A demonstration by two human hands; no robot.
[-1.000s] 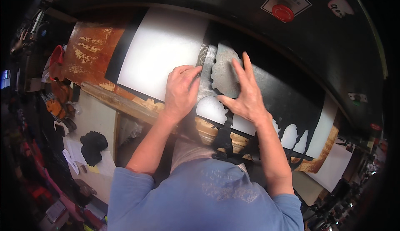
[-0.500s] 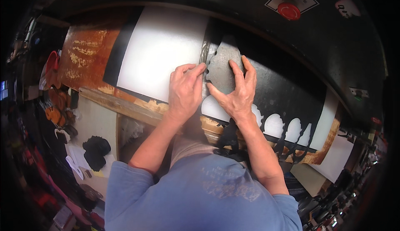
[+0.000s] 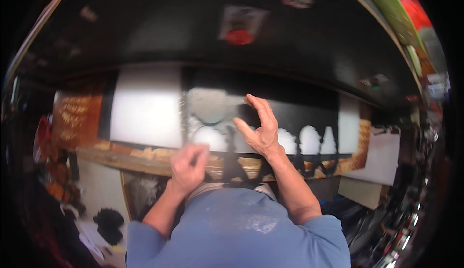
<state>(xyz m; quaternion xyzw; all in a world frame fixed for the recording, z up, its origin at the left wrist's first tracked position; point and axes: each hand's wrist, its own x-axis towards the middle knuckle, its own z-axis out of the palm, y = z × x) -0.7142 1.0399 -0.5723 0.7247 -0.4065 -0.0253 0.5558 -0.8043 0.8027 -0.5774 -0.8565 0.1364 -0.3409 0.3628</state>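
Observation:
A grey flat plate (image 3: pixel 208 104) with a rounded near end lies on the bench beside the white sheet (image 3: pixel 146 108). My right hand (image 3: pixel 265 130) hovers to the right of the plate, thumb and fingers spread, holding nothing. Nearer to me, my left hand (image 3: pixel 188 167) is over the wooden front edge. Its fingers look curled but are smeared by motion, so whether they hold anything is unclear. White rounded shapes (image 3: pixel 310 140) show along the near side of the black sheet (image 3: pixel 304 104), with ragged black strips (image 3: pixel 234 164) hanging between them over the edge.
A dark machine panel with a red button (image 3: pixel 239 37) rises behind the bench. The worn wooden edge (image 3: pixel 130 159) runs along the front. Black gloves (image 3: pixel 108 224) lie at the lower left, and a white sheet of paper (image 3: pixel 379 156) is at the right.
My right hand has come off the grey plate and opened. My left hand has drawn back toward me from beside the plate. The view has swung, showing more of the dark panel.

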